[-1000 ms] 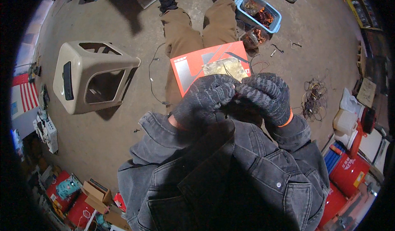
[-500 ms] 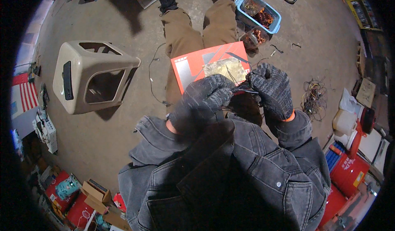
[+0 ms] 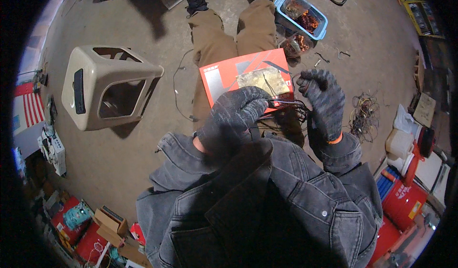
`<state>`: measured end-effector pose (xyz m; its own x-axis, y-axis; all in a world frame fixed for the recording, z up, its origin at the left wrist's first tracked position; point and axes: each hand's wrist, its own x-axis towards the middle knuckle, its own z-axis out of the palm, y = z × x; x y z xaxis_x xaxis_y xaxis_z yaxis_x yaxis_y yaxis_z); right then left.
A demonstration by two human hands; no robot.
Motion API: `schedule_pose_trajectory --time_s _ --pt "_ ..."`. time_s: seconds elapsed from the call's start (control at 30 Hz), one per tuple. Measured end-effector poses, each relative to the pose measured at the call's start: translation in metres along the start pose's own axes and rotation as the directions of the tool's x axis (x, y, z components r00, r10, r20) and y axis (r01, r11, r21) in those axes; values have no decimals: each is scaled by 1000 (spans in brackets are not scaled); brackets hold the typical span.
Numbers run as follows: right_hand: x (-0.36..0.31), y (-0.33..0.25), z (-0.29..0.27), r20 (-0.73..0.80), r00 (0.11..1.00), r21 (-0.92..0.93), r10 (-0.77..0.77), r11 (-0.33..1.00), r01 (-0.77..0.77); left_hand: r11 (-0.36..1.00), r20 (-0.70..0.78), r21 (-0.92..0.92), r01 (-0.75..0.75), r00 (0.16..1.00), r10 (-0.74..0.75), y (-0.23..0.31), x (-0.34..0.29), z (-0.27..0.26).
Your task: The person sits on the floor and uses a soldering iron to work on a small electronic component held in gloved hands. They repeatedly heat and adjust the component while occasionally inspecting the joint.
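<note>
Both my hands wear dark grey knit gloves. My left hand (image 3: 240, 108), closed in a pinch, grips one end of a bundle of thin dark wires (image 3: 291, 104). The bundle runs rightward over a red-orange box (image 3: 224, 77) on my lap, its strands looping loosely at the right end. Apart from the wires, my right hand (image 3: 323, 96) hangs just to their right with loosely bent fingers, and I see nothing between them. A worn yellowish pad (image 3: 257, 79) lies on the box, with a thin dark wire piece across it.
A beige plastic stool (image 3: 90, 82) lies on its side at left. Ahead right, a blue basket (image 3: 320, 30) holds clear containers and coppery scraps, with another clear container (image 3: 295, 45) beside it. A wire tangle (image 3: 364, 115) and short wire bits (image 3: 322, 57) lie on the floor at right.
My right hand has let go of the wires and drawn slightly right, its fingers loosening. The wire bundle now shows stretching from my left hand, which has stayed nearly still.
</note>
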<state>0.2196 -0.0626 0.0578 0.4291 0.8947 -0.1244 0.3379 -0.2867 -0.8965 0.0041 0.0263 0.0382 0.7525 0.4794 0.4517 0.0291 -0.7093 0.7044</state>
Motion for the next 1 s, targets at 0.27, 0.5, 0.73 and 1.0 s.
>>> schedule_pose_trajectory --time_s 0.27,0.5,0.73,1.0 --pt "4 -2 7 452 550 -257 -702 488 834 992 74 -88 -93 992 100 -17 -1 -2" --pt "3 2 5 356 654 -229 -667 616 753 956 177 -217 198 971 -161 -9 -1 -1" --pt "-4 7 8 48 848 -238 -528 818 523 783 304 -421 457 885 -353 3 0 -6" --pt "-5 5 -1 264 787 -139 -558 785 604 735 264 -578 353 934 -241 -20 -18 8"
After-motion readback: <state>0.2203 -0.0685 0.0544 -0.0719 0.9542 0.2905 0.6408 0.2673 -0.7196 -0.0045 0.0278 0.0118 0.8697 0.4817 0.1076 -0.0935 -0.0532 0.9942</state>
